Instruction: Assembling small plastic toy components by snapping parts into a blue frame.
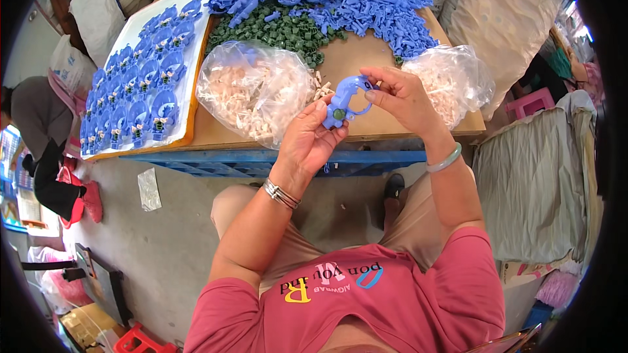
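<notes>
Held above the tabletop (366, 59) edge, the blue plastic clip (345, 100) looks light and stiff (probably slick). Left hand (311, 137) clamps its lower end; right hand (400, 95) fingertips pinch its curved top.

smooth blue plastic part (343, 102); crinkly clear plastic bag (252, 88); wooden table (356, 65).

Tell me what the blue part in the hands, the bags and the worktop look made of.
Blue part, held by the left hand and the right hand: looks like moulded plastic, uniform colour, slight sheen, with a dark green insert. Bags: thin clear plastic film, crinkled and glossy, holding small pale pieces, material unclear. Worktop: probably plywood or fibreboard, matt tan, flat, with an orange edge.
</notes>
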`<state>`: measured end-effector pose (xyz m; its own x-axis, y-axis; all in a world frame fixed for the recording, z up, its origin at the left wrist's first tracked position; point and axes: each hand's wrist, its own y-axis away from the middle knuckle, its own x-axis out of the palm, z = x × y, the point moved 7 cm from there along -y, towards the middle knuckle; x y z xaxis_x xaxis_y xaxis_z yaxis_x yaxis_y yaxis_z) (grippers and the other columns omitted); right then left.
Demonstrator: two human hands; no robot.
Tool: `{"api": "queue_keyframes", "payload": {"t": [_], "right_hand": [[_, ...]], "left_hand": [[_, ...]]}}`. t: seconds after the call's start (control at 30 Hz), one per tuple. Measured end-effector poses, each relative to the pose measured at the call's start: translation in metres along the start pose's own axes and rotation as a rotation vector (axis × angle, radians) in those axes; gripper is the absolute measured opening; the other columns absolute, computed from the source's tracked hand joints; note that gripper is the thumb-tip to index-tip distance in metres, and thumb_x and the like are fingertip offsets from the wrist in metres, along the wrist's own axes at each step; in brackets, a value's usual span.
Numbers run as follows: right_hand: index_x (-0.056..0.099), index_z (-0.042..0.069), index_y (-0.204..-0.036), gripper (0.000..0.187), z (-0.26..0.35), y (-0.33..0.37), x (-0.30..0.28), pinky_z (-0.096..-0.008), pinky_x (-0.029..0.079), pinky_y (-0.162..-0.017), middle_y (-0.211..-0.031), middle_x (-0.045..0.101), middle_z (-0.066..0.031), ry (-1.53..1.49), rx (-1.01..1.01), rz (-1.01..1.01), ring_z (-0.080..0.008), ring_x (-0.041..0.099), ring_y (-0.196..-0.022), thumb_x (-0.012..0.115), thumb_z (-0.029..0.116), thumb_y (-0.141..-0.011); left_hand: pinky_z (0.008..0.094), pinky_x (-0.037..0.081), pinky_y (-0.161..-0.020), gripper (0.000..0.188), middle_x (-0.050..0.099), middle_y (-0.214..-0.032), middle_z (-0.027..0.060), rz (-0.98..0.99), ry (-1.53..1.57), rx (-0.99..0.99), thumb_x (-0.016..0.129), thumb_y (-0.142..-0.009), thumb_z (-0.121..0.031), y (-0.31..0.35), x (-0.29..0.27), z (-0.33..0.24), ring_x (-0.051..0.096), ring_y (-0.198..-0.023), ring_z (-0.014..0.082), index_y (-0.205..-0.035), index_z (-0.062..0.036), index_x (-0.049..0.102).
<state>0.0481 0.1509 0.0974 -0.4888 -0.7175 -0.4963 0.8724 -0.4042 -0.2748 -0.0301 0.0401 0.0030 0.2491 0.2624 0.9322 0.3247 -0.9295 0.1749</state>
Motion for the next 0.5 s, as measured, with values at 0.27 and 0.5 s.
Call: {"api": "queue_keyframes", "payload": {"t": [0.27, 0.5], "right_hand": [[0.056, 0.003, -0.111, 0.035, -0.002, -0.002, 0.0, -0.0168, 0.036, -0.055, -0.083, 0.053, 0.0006, 0.048, -0.035, -0.004, -0.0025, 0.041, -0.062, 0.062, 0.004, -0.077], [0.061, 0.007, -0.102, 0.033, 0.041, 0.001, 0.006, -0.0279, 0.042, -0.069, -0.096, 0.055, -0.0081, 0.283, -0.42, -0.094, -0.0186, 0.052, -0.082, 0.064, 0.005, -0.07]], "left_hand": [[0.0343, 0.049, -0.065, 0.02, 0.057, -0.089, 0.012, 0.007, -0.043, -0.004, 0.049, -0.087, -0.012, -0.004, -0.007, 0.0, 0.055, -0.076, 0.0243, -0.102, 0.0016, 0.053], [0.0307, 0.048, -0.064, 0.02, 0.057, -0.089, 0.0096, -0.038, -0.202, 0.152, 0.05, -0.087, -0.012, -0.003, -0.007, -0.011, 0.055, -0.074, 0.0179, -0.099, 0.0023, 0.055]]}}
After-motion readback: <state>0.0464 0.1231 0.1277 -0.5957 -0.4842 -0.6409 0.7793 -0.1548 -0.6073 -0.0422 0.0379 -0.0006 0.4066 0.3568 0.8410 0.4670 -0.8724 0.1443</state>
